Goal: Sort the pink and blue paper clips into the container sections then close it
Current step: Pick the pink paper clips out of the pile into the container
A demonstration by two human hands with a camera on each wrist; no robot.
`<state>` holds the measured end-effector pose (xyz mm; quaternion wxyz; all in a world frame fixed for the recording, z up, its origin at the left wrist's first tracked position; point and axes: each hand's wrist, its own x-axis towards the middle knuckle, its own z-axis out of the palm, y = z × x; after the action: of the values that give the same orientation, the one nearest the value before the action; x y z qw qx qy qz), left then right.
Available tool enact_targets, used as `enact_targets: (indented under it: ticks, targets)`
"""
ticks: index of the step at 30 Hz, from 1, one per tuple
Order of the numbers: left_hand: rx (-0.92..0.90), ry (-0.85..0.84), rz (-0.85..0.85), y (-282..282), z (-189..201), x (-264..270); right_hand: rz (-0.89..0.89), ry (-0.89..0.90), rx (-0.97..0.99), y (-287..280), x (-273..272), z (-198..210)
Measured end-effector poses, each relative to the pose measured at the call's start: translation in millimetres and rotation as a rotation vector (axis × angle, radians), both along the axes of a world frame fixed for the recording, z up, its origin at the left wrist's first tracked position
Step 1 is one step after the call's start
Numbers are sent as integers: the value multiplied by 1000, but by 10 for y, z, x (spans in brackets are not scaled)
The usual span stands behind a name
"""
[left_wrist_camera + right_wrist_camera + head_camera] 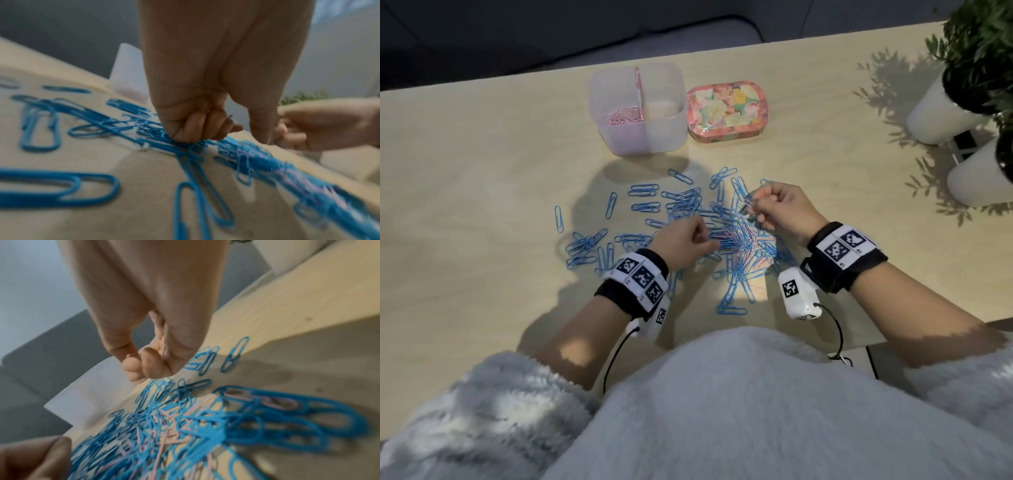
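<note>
A pale wooden bench (482,164) is seen from above, with a wide scatter of blue paper clips (643,205) spread across its middle and thickening into a tangled heap (739,240) between the two hands. A few pink paper clips (176,417) are mixed into that heap, mostly toward its centre. At the far side of the bench stands a translucent container (637,109), open, split by an upright pink divider (639,92); a small pile of pink clips (623,115) lies in its left section, while the contents of the right section cannot be made out. Just to the right of the container, lying flat and apart from it, is a floral lid (726,110). The right hand (784,209) is raised slightly over the far right of the heap, its fingers curled, with a single pale clip (748,202) pinched at the tips; in the right wrist view the fingers (133,368) are seen bunched together, though the clip itself is not clear there. The left hand (681,243) is set low at the heap's left edge, fingers (191,128) curled under and pressed down among blue clips; whether any clip is actually gripped cannot be told, the view being blurred. Two white plant pots (941,116) stand at the far right corner.
</note>
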<state>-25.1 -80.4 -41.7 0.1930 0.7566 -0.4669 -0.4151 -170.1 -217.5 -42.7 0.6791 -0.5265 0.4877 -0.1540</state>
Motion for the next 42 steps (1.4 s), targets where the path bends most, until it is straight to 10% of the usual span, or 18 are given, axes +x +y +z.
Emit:
enact_targets:
  ticks: [6, 15, 27, 35, 42]
  targets:
    - [78, -121, -134, 123, 52, 127, 64, -3, 228, 68, 6, 15]
    - [-28, -327, -125, -67, 75, -41, 537, 628, -736, 336, 134, -71]
    - [-70, -344, -221, -30, -8, -52, 93, 143, -181, 58, 10, 3]
    - [-55, -374, -275, -11, 5, -59, 169, 23, 65, 243, 49, 15]
    - [-134, -363, -198, 56, 3, -27, 444, 596, -589, 199, -133, 34]
